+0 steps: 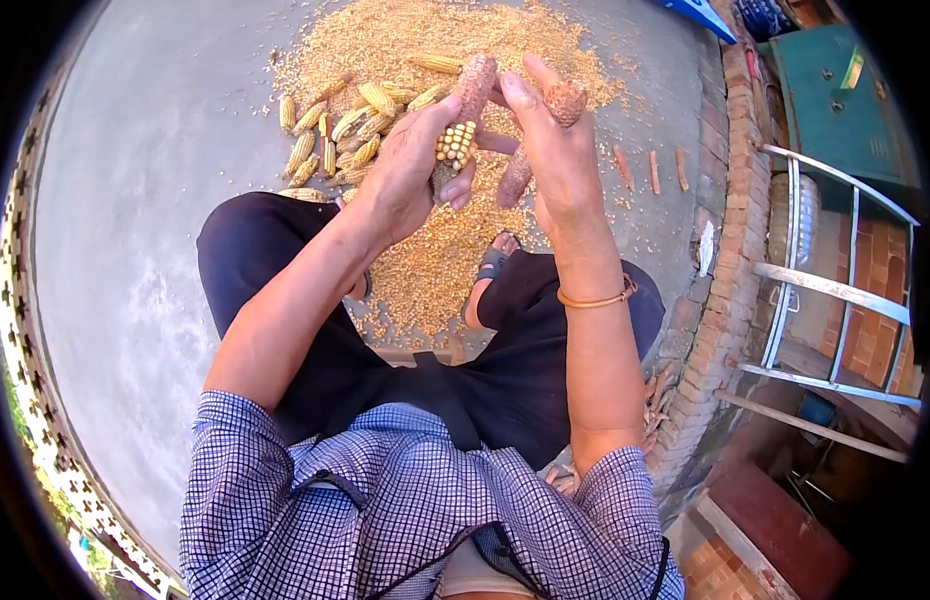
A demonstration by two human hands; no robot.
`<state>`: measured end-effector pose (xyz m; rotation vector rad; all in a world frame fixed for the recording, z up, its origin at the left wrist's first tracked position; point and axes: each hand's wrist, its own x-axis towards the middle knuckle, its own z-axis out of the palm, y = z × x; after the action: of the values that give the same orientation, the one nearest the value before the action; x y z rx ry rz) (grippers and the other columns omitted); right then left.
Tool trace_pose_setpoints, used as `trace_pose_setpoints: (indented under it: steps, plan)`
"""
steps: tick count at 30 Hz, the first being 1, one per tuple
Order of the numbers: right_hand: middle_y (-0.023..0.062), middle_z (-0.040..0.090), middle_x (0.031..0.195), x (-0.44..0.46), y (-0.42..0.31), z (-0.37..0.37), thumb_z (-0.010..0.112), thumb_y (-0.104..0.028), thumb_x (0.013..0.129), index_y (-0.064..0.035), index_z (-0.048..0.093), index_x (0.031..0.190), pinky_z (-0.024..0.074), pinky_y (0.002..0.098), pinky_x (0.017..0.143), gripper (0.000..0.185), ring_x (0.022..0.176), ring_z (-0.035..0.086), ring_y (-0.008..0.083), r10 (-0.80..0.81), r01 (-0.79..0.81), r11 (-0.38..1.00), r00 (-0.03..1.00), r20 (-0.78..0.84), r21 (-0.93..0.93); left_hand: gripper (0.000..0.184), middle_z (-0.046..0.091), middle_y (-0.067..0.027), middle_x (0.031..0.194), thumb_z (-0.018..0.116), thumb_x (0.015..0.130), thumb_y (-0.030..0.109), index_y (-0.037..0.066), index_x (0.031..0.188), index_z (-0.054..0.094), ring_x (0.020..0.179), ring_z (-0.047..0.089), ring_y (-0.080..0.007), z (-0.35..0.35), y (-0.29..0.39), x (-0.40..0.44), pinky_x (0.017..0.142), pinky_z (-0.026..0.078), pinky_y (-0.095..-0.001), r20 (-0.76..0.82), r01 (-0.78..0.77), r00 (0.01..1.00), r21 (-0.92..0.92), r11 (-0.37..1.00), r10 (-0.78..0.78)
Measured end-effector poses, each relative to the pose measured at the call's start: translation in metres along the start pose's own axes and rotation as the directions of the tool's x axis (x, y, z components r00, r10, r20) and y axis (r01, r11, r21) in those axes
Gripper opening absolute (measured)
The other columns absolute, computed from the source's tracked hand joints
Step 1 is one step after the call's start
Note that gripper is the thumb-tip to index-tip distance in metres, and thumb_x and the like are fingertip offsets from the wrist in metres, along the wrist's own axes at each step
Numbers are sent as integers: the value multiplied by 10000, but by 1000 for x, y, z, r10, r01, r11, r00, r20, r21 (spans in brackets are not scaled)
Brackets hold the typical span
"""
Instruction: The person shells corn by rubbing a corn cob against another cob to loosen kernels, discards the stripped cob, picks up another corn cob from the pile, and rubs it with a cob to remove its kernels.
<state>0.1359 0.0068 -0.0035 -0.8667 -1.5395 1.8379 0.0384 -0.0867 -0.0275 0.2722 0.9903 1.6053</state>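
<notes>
Raised over a heap of loose kernels, my left hand is closed round a partly shelled corn cob. Yellow kernels cling to its lower part, while the reddish upper part is bare. Close beside it, my right hand grips a bare corn cob. A reddish cob end also sticks out at its fingertips; the hand hides whether both ends belong to one cob. Beyond my left hand lies a pile of corn ears, some full and some partly shelled.
Loose kernels spread across the grey floor and between my feet. Several bare cobs lie to the right. A low brick edging runs along that side, with a metal rail and a green cabinet past it.
</notes>
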Motion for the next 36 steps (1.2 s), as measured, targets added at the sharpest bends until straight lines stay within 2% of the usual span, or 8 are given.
trace_pose_setpoints:
  steps: [6, 9, 14, 20, 26, 31, 33, 36]
  plan:
    - [312, 588, 1168, -8, 27, 26, 638, -348, 916, 89, 213, 1450, 484, 441, 921, 811, 1050, 630, 400, -219, 191, 826, 976, 10, -530, 418, 558, -128, 1245, 441, 1040, 251, 0, 1375, 424, 1164, 536, -198, 4, -20, -3, 1009, 439, -342, 78, -296, 953, 440, 848, 292]
    - [238, 554, 1288, -13, 31, 33, 659, -252, 922, 76, 324, 1422, 447, 353, 987, 685, 1156, 576, 292, -360, 216, 786, 921, -145, -579, 406, 539, -135, 1275, 469, 1030, 231, 12, 1371, 431, 1172, 536, -204, -7, -24, 4, 1024, 433, -349, 198, -336, 942, 492, 804, 272]
    - [215, 667, 888, -2, 32, 27, 632, -252, 917, -1, 584, 1057, 511, 409, 733, 291, 861, 673, 325, -453, 197, 797, 820, -350, -571, 456, 534, -25, 636, 295, 1071, 366, -9, 1156, 540, 472, 481, -86, 9, -17, -8, 425, 380, -223, 50, -90, 996, 455, 886, 76]
    - [139, 682, 920, 12, 23, 9, 635, -282, 936, 18, 579, 1154, 541, 350, 663, 375, 885, 677, 232, -102, 66, 967, 985, -136, -246, 428, 595, -104, 763, 368, 1044, 385, 0, 1022, 552, 557, 521, -125, 6, -6, 3, 487, 396, -229, 81, -150, 988, 251, 956, 134]
    - [106, 647, 884, 3, 1, 1, 625, -337, 943, 54, 507, 1301, 443, 246, 318, 543, 569, 600, 115, 7, -8, 998, 1000, 12, 66, 370, 614, -123, 791, 429, 1029, 350, 1, 1004, 550, 538, 490, -100, -14, 8, 4, 445, 370, -235, 97, -52, 994, 89, 995, 43]
    - [148, 644, 973, -3, 8, 9, 644, -415, 922, 105, 426, 1348, 491, 269, 567, 707, 754, 635, 170, -10, 15, 997, 998, 68, -73, 398, 607, -73, 856, 417, 1033, 368, 12, 1134, 563, 580, 495, -87, -11, -9, 13, 442, 348, -216, 71, -111, 992, 72, 991, 106]
    - [220, 640, 1094, 1, 17, 8, 658, -460, 902, 127, 409, 1349, 515, 333, 845, 779, 995, 647, 256, -44, 56, 984, 996, 79, -166, 384, 609, -70, 948, 412, 1041, 356, 15, 1135, 562, 700, 562, -114, -1, -12, 12, 537, 447, -246, 11, -112, 994, 14, 994, 112]
    - [265, 641, 1077, 0, 25, 16, 687, -483, 862, 117, 438, 1309, 487, 415, 908, 789, 1055, 635, 352, -184, 180, 931, 983, 18, -318, 361, 621, -72, 1046, 453, 1037, 331, 14, 1179, 552, 925, 612, -148, 0, -13, 10, 770, 536, -296, 22, -81, 996, -46, 996, 82]
